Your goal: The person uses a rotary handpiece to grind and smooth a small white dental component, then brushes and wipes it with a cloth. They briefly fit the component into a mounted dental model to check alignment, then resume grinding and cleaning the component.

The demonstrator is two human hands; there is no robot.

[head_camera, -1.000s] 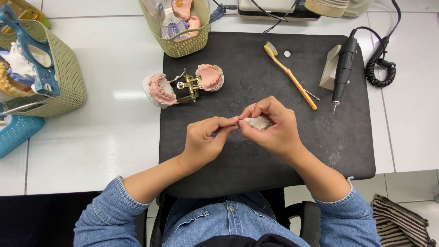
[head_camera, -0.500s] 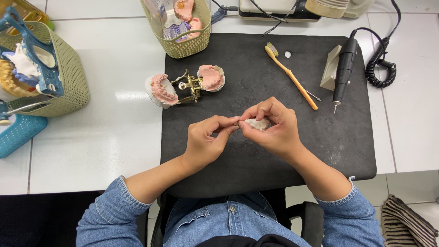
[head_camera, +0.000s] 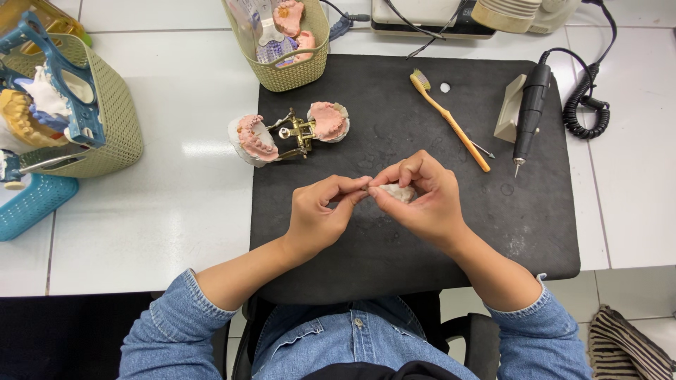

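My right hand [head_camera: 421, 200] is curled around a small white plaster piece [head_camera: 400, 191], held just above the black mat [head_camera: 535, 225]. My left hand [head_camera: 320, 211] meets it from the left, fingertips pinched against the piece's edge; what the fingertips hold, if anything, is too small to tell. Behind the hands, an opened brass articulator with two pink-and-white dental casts [head_camera: 289, 134] lies across the mat's left edge.
An orange toothbrush [head_camera: 451, 121], a thin metal pick, a black handpiece [head_camera: 529, 112] with coiled cable and a beige block lie on the mat's far right. An olive basket of casts [head_camera: 285, 39] stands behind; another basket [head_camera: 84, 119] and a blue tray [head_camera: 32, 204] are at the left.
The hands have stayed together over the mat with only slight finger movement on the white piece. The view has shifted a little.
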